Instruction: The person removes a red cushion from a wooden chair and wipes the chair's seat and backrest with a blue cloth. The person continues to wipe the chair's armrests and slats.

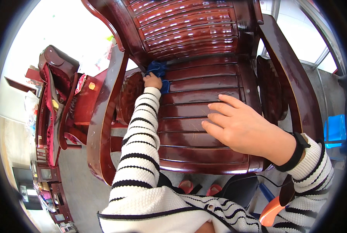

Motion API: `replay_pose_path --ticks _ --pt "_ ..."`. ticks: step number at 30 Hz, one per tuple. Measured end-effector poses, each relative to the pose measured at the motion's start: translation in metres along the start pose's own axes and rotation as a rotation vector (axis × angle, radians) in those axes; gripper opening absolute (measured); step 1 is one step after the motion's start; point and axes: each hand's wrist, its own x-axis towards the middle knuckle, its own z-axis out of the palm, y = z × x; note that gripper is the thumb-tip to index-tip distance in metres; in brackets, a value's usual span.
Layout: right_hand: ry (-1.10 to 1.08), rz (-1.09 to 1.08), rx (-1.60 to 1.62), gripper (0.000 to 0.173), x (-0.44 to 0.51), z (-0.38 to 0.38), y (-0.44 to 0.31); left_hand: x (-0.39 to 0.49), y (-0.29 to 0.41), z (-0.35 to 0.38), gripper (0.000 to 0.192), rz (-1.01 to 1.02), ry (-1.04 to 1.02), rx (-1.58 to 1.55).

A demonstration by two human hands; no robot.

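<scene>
Before me stands a glossy dark-red wooden armchair with a slatted seat (202,110) and a curved, ribbed backrest (188,26). My left hand (153,80) reaches to the back left corner of the seat and presses on a crumpled blue cloth (157,67). Part of the cloth lies under the palm and fingers. Over the front right of the seat, my right hand (231,123) is held with its fingers spread and nothing in it. Whether its fingertips touch the slats, I cannot tell. Pale scratch-like marks show on the slats near those fingertips.
The left armrest (103,122) and right armrest (292,78) flank the seat. Left of the chair are a red wooden table (87,99) and another wooden seat with red cushions (49,116). A blue plastic stool (335,131) stands at right, and an orange plastic object (269,211) is below.
</scene>
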Motion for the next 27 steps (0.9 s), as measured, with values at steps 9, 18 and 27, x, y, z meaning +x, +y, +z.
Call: replay_pose_path --ticks 9,18,27 --pt "-0.114 0.037 0.071 0.026 0.002 0.008 0.013 -0.078 0.045 -0.03 0.023 0.974 0.035 -0.538" --pt "-0.043 0.031 0.093 0.014 0.001 0.015 0.019 -0.027 0.065 -0.018 0.045 0.262 0.067 -0.437" --pt "-0.073 0.043 0.117 0.011 -0.001 0.022 0.029 0.026 0.058 0.005 0.063 0.113 0.012 -0.277"
